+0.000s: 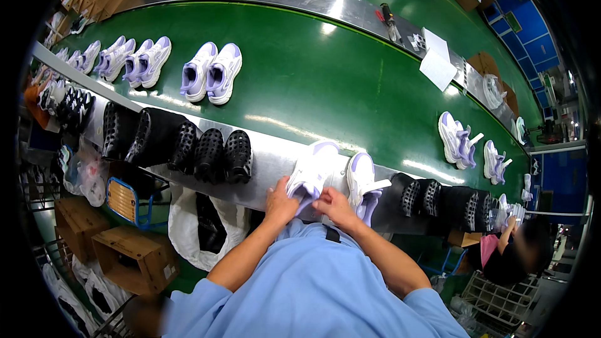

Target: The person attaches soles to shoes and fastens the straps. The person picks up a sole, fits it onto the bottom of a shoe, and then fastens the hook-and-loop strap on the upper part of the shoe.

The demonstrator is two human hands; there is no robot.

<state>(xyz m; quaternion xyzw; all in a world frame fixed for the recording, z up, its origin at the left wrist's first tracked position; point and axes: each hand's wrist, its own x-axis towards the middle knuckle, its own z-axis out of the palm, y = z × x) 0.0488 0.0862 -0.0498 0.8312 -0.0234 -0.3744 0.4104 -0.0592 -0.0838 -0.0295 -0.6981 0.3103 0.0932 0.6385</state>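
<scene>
The left hand [282, 202] grips the heel of a white-and-lilac shoe [315, 166] at its left side. The right hand [336, 206], a little apart, bends its fingers at the collar's right side; whether they pinch it cannot be told. The shoe rests toe-far on the near metal edge of the green desk [325, 75]. Just right stands a second shoe [360, 178]; black studded forms [210, 155] line the edge to the left.
</scene>
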